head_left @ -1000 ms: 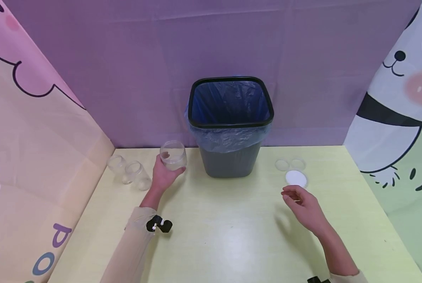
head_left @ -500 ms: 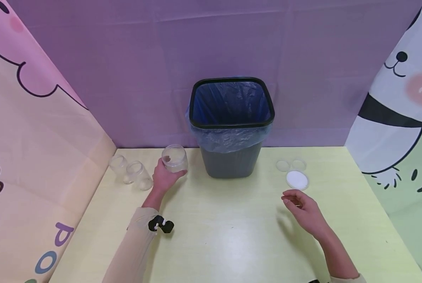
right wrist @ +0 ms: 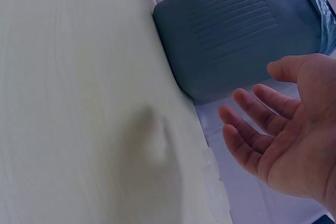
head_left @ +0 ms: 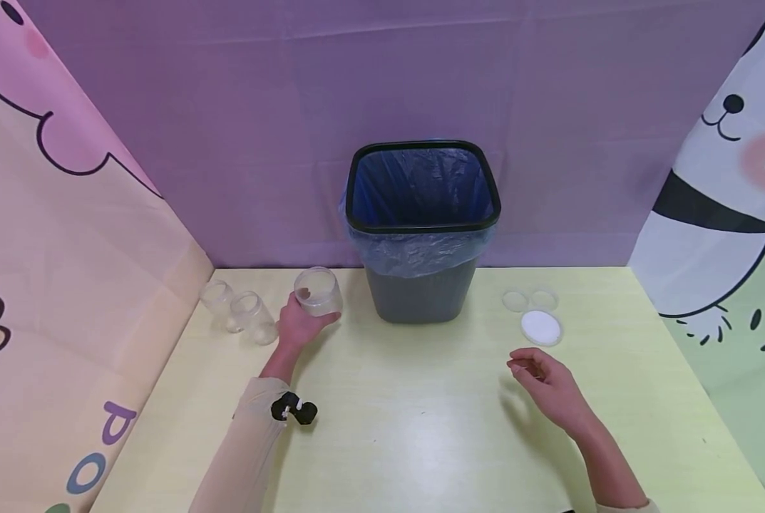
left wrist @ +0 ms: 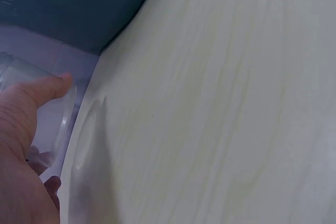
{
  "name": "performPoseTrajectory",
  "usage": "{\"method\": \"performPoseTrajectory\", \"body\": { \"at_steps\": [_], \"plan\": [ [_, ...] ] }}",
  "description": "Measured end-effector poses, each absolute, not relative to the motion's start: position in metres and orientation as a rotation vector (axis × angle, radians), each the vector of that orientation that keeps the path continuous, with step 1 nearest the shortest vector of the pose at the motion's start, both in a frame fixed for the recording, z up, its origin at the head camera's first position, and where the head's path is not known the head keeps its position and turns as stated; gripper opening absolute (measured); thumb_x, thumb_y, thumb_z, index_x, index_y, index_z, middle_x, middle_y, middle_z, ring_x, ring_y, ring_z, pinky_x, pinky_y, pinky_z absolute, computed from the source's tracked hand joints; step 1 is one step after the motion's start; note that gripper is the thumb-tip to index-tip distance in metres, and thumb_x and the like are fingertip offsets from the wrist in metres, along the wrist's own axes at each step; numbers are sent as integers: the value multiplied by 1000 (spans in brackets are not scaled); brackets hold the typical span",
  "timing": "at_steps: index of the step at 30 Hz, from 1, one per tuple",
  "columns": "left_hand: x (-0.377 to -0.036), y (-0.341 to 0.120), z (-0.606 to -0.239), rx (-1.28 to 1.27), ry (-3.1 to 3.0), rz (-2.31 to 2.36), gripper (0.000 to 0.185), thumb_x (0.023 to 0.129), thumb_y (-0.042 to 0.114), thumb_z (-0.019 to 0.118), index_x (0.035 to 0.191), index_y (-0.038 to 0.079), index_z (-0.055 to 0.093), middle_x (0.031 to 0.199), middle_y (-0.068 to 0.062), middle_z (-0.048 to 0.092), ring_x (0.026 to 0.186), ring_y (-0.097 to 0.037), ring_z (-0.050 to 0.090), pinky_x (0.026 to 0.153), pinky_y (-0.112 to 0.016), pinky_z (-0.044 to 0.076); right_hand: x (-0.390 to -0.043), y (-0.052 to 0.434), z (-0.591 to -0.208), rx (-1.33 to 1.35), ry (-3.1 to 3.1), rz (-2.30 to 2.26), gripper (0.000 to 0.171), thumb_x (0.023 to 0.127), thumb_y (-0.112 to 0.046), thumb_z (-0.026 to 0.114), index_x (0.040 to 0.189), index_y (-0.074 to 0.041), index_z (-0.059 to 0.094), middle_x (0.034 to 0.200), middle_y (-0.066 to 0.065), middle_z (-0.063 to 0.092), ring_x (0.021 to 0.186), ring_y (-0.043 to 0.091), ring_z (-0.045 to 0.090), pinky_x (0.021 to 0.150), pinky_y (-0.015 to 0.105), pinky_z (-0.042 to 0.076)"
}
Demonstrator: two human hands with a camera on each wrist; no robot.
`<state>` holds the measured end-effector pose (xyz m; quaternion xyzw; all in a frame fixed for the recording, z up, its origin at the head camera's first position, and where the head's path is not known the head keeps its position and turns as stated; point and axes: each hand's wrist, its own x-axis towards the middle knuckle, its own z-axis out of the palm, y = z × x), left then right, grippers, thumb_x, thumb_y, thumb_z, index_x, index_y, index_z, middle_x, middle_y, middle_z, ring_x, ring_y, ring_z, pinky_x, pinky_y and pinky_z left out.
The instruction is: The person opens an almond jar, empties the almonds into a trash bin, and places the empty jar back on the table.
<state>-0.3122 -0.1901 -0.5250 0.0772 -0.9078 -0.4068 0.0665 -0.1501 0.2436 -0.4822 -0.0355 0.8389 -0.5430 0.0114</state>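
My left hand (head_left: 300, 324) grips a clear, wide-mouthed plastic jar (head_left: 319, 291) near the table's back edge, left of the bin. Its thumb lies along one side of the jar (left wrist: 52, 114), and the jar's base is close over the tabletop in the left wrist view. To its left, two smaller clear jars (head_left: 216, 296) (head_left: 252, 316) stand on the table. My right hand (head_left: 549, 385) hovers above the table with nothing in it, fingers loosely bent and palm showing in the right wrist view. Just beyond it lie a round white lid (head_left: 541, 328) and two clear lids (head_left: 515, 301) (head_left: 544, 298).
A grey bin (head_left: 420, 292) with a black rim and a blue liner bag stands at the back middle of the pale table (head_left: 395, 427). Purple cloth (head_left: 279, 128) hangs behind it, with printed cloths on both sides.
My left hand has lowered the jar slightly toward the table. My right hand has drawn back a little from the white lid. The head view has shifted slightly.
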Motion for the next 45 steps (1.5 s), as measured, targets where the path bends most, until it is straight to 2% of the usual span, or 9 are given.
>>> {"method": "performPoseTrajectory", "body": {
  "at_steps": [8, 16, 27, 33, 45],
  "plan": [
    [-311, -188, -528, 266, -2783, -1149, 96, 66, 44, 86, 139, 2, 38, 130, -25, 53, 119, -44, 48, 96, -57, 38, -150, 241, -490, -104, 2594, -1704, 28, 97, -12, 59, 120, 3, 58, 110, 20, 65, 101, 35, 62, 80, 24, 50],
    [-311, -189, -537, 302, -2823, -1068, 98, 66, 48, 84, 141, 5, 37, 132, -22, 52, 121, -43, 45, 97, -61, 32, -146, 230, -501, -118, 2677, -1625, 24, 96, -13, 62, 117, -2, 60, 111, 14, 67, 96, 21, 65, 82, 28, 51],
    [-310, -181, -540, 290, -2858, -1061, 99, 68, 46, 84, 143, 4, 36, 138, -22, 46, 131, -41, 34, 100, -63, 21, -141, 203, -518, -145, 2579, -1661, 24, 94, -12, 65, 116, -3, 62, 112, 11, 67, 95, 18, 65, 81, 30, 52],
    [-311, -180, -541, 307, -2881, -1031, 99, 68, 48, 84, 143, 4, 36, 137, -21, 46, 132, -40, 32, 99, -61, 23, -138, 199, -518, -91, 2524, -1668, 23, 94, -13, 65, 115, -5, 62, 109, 7, 67, 91, 20, 64, 77, 30, 52],
    [-303, -179, -536, 290, -2871, -1071, 101, 67, 43, 86, 143, 1, 35, 137, -22, 46, 128, -41, 36, 99, -60, 26, -135, 201, -518, -82, 2544, -1658, 25, 95, -15, 64, 117, -6, 61, 108, 5, 67, 94, 17, 64, 82, 30, 51]
  ]
}}
